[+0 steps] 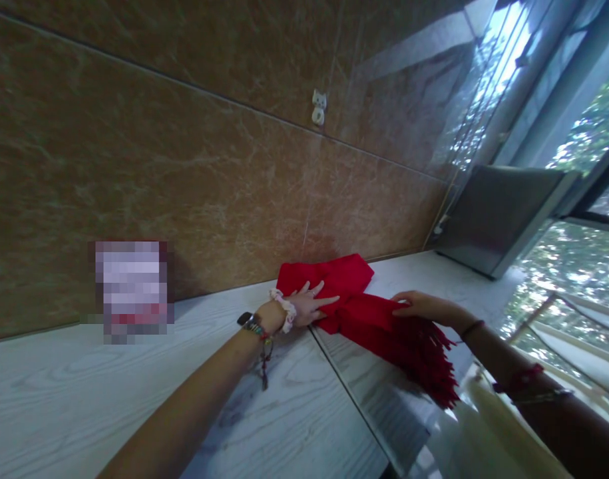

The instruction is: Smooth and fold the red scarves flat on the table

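Observation:
A red scarf [369, 318] with a dark red fringe lies folded on a pale wood-grain surface, its fringed end towards the lower right. My left hand [307, 307] rests flat on the scarf's left part with its fingers spread. That wrist wears a light scrunchie, a dark watch and a beaded bracelet. Closer to the fringe, my right hand [426, 306] has its fingers curved over the scarf's upper edge, which it appears to grip. Part of the scarf under that palm is hidden.
Behind the surface [44, 392] rises a brown marbled tile wall [184, 166] with a small white cat-shaped piece [319, 108] on it. A pixelated object [132, 283] stands at left. A grey box-shaped object [498, 216] is at the far right, beside windows.

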`<action>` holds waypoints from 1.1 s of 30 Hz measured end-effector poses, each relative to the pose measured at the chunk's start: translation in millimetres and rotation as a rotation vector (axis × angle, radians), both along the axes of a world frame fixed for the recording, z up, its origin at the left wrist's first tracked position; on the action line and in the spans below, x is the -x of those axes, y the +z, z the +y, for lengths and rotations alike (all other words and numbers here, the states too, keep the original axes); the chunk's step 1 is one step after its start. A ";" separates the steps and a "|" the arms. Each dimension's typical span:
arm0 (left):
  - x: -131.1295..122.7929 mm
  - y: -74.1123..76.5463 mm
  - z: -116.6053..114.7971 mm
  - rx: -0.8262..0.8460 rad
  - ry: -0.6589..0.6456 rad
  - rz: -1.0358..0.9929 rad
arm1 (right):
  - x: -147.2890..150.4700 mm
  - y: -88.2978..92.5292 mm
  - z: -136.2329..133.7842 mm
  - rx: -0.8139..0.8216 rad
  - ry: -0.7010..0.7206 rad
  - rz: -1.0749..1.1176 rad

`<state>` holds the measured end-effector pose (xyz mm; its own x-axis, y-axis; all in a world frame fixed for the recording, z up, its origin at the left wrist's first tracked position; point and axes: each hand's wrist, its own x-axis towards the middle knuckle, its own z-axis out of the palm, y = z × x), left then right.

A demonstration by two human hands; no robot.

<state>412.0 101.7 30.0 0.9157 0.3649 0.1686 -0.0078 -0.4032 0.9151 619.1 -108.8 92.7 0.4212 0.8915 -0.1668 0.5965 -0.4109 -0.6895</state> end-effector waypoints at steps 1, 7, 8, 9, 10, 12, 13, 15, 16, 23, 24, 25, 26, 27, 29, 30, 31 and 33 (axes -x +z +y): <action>0.9 1.1 -2.5 -0.063 -0.003 0.049 | -0.9 -4.1 -1.2 0.048 0.010 -0.043; 6.0 7.1 -14.9 -0.474 -0.008 0.227 | 10.9 -26.1 -12.0 0.023 -0.002 0.066; 6.2 8.1 -15.7 -0.510 -0.011 0.232 | 13.6 -27.8 -14.5 0.005 -0.007 0.129; 6.1 9.1 -16.6 -0.557 -0.019 0.258 | 16.0 -29.0 -16.8 -0.010 -0.026 0.191; 5.6 10.2 -17.7 -0.614 -0.028 0.303 | 18.1 -29.5 -18.9 -0.026 -0.056 0.251; 3.5 12.1 -20.8 -0.735 -0.005 0.399 | 20.9 -27.3 -22.5 -0.080 -0.116 0.360; 2.1 12.8 -22.8 -0.790 0.028 0.435 | 21.4 -24.1 -23.9 -0.110 -0.133 0.415; -0.6 13.4 -27.0 -0.884 0.102 0.474 | 20.9 -12.9 -26.5 -0.148 -0.136 0.493; -1.7 13.3 -29.0 -0.923 0.134 0.481 | 20.0 -5.5 -27.8 -0.151 -0.130 0.506; -4.4 11.1 -32.1 -1.108 0.197 0.505 | 14.2 23.8 -33.8 -0.111 -0.084 0.484; -4.6 11.4 -31.1 -1.145 0.192 0.490 | 14.5 20.7 -34.0 -0.093 -0.100 0.488; -4.8 12.3 -30.1 -1.182 0.190 0.471 | 14.8 16.9 -34.2 -0.065 -0.121 0.491; -4.8 13.7 -29.2 -1.214 0.194 0.452 | 15.0 13.2 -34.5 -0.033 -0.144 0.492; -4.5 15.6 -28.5 -1.237 0.206 0.440 | 14.8 10.4 -35.0 -0.007 -0.162 0.493; -3.3 20.7 -28.2 -1.253 0.244 0.434 | 12.4 9.5 -37.1 -0.008 -0.171 0.484; -2.4 23.5 -28.6 -1.251 0.260 0.436 | 10.3 11.1 -38.6 -0.036 -0.165 0.475; -1.6 26.1 -29.2 -1.246 0.271 0.430 | 7.7 13.3 -40.3 -0.070 -0.153 0.468; -0.6 29.7 -30.9 -1.235 0.293 0.409 | 2.2 14.8 -43.7 -0.126 -0.123 0.453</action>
